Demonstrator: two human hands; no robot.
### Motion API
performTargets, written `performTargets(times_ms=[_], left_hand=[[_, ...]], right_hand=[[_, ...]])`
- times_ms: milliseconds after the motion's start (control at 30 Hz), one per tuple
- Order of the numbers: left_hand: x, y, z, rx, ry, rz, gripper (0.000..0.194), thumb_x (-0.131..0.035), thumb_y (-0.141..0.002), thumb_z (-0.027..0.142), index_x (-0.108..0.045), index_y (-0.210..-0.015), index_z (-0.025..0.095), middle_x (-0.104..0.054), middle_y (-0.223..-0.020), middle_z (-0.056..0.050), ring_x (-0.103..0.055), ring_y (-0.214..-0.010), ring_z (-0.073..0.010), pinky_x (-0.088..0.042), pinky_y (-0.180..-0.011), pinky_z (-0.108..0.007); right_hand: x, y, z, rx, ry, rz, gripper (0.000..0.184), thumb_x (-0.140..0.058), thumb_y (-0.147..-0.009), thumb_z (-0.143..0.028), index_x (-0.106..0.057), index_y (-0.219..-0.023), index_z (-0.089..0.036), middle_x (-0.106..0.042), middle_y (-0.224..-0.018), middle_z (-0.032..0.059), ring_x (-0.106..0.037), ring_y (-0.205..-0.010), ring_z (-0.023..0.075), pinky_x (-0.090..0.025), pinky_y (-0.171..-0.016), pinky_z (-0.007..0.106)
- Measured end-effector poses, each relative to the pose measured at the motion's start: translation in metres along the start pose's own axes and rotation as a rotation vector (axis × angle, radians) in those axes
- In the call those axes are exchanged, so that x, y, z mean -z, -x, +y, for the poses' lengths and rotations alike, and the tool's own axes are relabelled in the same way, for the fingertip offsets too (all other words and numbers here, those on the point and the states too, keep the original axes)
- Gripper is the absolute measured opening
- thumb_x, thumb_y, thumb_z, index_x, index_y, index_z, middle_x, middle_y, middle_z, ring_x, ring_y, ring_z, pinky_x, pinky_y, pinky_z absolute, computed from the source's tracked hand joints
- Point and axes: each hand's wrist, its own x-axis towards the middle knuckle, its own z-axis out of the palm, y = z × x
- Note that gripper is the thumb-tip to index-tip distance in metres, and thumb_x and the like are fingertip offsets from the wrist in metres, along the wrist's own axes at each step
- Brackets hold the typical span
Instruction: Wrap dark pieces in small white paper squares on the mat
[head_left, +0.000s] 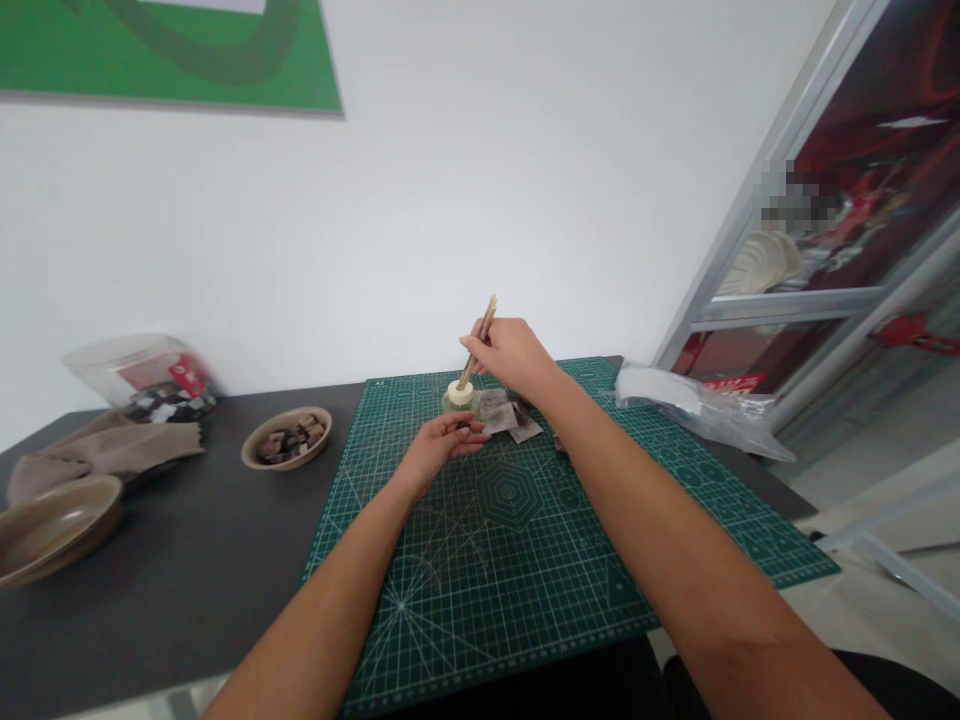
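My right hand [514, 350] is closed round a slim, light-brown stick-like tool [487, 315], which slants down. Its lower end meets the cream-coloured top of a small jar [460, 394]; whether it goes inside cannot be seen. Just in front of the jar, my left hand [442, 442] has its thumb and fingers pinched together, and a small dark spot shows between them, too small to name. Grey-brown, smudged sheets [499, 412] lie beside the jar, partly behind my right wrist. All of this is over the green cutting mat [517, 560].
Left of the mat, a bowl [259, 452] holds several brown and dark pieces. Farther left are a second bowl [60, 525], a grey-brown cloth [112, 445] and a clear container [124, 365]. A clear plastic bag [697, 405] lies at the right. A white wall stands behind.
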Motion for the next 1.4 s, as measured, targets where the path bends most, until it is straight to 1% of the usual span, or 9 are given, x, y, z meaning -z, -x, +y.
performTargets(times_ms=[167, 267, 467, 633, 800, 933, 1100, 1233, 1400], left_hand=[[0.000, -0.004, -0.007, 0.020, 0.017, -0.010, 0.030, -0.059, -0.076, 0.004, -0.059, -0.105, 0.008, -0.070, -0.093, -0.011, -0.069, -0.082, -0.0204, -0.055, -0.079, -0.035], [0.000, -0.006, -0.010, 0.021, 0.014, 0.002, 0.030, -0.059, -0.075, 0.003, -0.060, -0.105, 0.009, -0.070, -0.092, -0.010, -0.069, -0.081, -0.0201, -0.055, -0.079, -0.035], [0.000, -0.007, -0.010, 0.011, -0.019, 0.007, 0.030, -0.056, -0.076, 0.003, -0.059, -0.105, 0.009, -0.070, -0.092, -0.010, -0.069, -0.081, -0.0187, -0.055, -0.076, -0.031], [0.004, -0.008, -0.009, -0.003, -0.046, 0.037, 0.028, -0.055, -0.077, 0.003, -0.060, -0.104, 0.009, -0.069, -0.091, -0.010, -0.069, -0.080, -0.0179, -0.054, -0.078, -0.033], [0.008, -0.012, -0.010, -0.034, -0.029, 0.059, 0.023, -0.057, -0.076, 0.005, -0.060, -0.099, 0.009, -0.069, -0.090, -0.009, -0.069, -0.079, -0.0178, -0.054, -0.082, -0.035], [0.008, -0.012, -0.008, -0.042, 0.007, 0.087, 0.020, -0.055, -0.078, 0.004, -0.061, -0.097, 0.010, -0.070, -0.089, -0.009, -0.068, -0.081, -0.0163, -0.053, -0.085, -0.034], [0.005, -0.004, -0.001, -0.022, 0.102, 0.068, 0.019, -0.052, -0.080, 0.004, -0.059, -0.097, 0.007, -0.069, -0.091, -0.014, -0.068, -0.088, -0.0195, -0.052, -0.089, -0.035], [0.004, 0.001, 0.005, 0.007, 0.149, 0.055, 0.014, -0.052, -0.080, 0.004, -0.058, -0.093, 0.005, -0.070, -0.090, -0.017, -0.068, -0.089, -0.0220, -0.053, -0.089, -0.034], [0.005, 0.004, 0.010, 0.050, 0.136, 0.061, 0.014, -0.054, -0.082, 0.008, -0.057, -0.095, 0.005, -0.070, -0.092, -0.020, -0.069, -0.087, -0.0230, -0.054, -0.086, -0.034]], right_hand=[[-0.001, 0.012, 0.011, -0.014, -0.106, 0.070, 0.018, -0.053, -0.083, -0.024, -0.062, -0.073, -0.013, -0.064, -0.061, 0.0052, -0.063, -0.061, 0.0158, -0.049, -0.062, 0.028], [-0.007, 0.017, 0.021, -0.010, -0.276, 0.141, 0.022, -0.051, -0.085, -0.030, -0.061, -0.074, -0.014, -0.065, -0.060, 0.0034, -0.064, -0.060, 0.0151, -0.052, -0.060, 0.026], [-0.021, 0.022, 0.038, -0.152, -0.607, 0.219, 0.023, -0.054, -0.082, -0.036, -0.059, -0.074, -0.016, -0.066, -0.060, 0.0028, -0.067, -0.057, 0.0176, -0.056, -0.052, 0.027], [-0.028, 0.031, 0.047, -0.217, -0.614, 0.218, 0.021, -0.055, -0.080, -0.035, -0.058, -0.071, -0.017, -0.066, -0.059, 0.0024, -0.067, -0.056, 0.0193, -0.056, -0.051, 0.029], [-0.033, 0.041, 0.044, -0.135, -0.485, 0.186, 0.014, -0.055, -0.079, -0.028, -0.057, -0.069, -0.019, -0.065, -0.060, -0.0013, -0.067, -0.059, 0.0158, -0.054, -0.053, 0.025], [-0.035, 0.044, 0.045, -0.087, -0.454, 0.197, 0.016, -0.052, -0.081, -0.029, -0.057, -0.070, -0.020, -0.065, -0.064, -0.0018, -0.067, -0.062, 0.0147, -0.053, -0.057, 0.025], [-0.042, 0.052, 0.051, -0.112, -0.556, 0.217, 0.017, -0.051, -0.083, -0.033, -0.058, -0.074, -0.019, -0.066, -0.066, -0.0012, -0.067, -0.063, 0.0147, -0.054, -0.061, 0.026], [-0.053, 0.063, 0.053, -0.101, -0.661, 0.260, 0.018, -0.054, -0.082, -0.036, -0.059, -0.076, -0.020, -0.067, -0.071, 0.0001, -0.067, -0.071, 0.0166, -0.056, -0.067, 0.029], [-0.057, 0.069, 0.051, -0.263, -0.990, 0.382, 0.021, -0.062, -0.075, -0.041, -0.058, -0.074, -0.020, -0.068, -0.071, -0.0001, -0.068, -0.067, 0.0179, -0.059, -0.066, 0.031]])
